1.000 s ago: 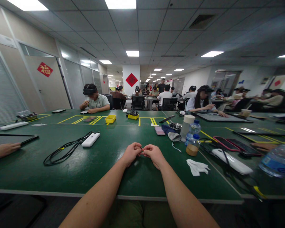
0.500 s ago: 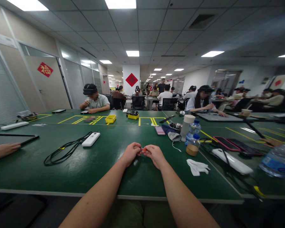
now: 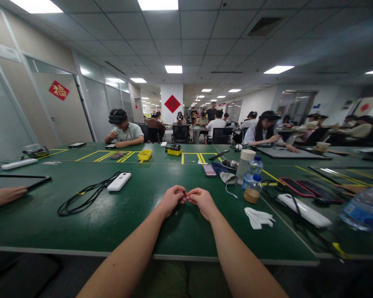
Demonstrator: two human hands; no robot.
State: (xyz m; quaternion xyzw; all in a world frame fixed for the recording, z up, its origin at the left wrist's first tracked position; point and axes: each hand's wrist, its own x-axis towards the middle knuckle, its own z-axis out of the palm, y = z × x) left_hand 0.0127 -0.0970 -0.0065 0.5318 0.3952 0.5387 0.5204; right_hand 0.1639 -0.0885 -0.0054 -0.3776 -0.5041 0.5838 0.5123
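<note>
My left hand [image 3: 172,201] and my right hand [image 3: 202,201] meet fingertip to fingertip, a little above the green table [image 3: 136,223]. In the pinch of my left hand is a small dark piece [image 3: 184,194], too small to name. My right hand pinches a small orange-red piece [image 3: 188,194], mostly hidden by the fingers. The two pieces sit close together; whether they are joined I cannot tell.
A white power bank [image 3: 119,182] with black cables lies to the left. Bottles [image 3: 253,188], a white cup [image 3: 245,165] and a crumpled white tissue [image 3: 259,218] stand or lie at right. Yellow trays [image 3: 144,155] are farther back. Another person's hand [image 3: 8,198] is at far left.
My hands stay in nearly the same place, with slight finger movement around the small pieces. At the far right, a dark-edged panel by another person's hand has come down flat on the table.
</note>
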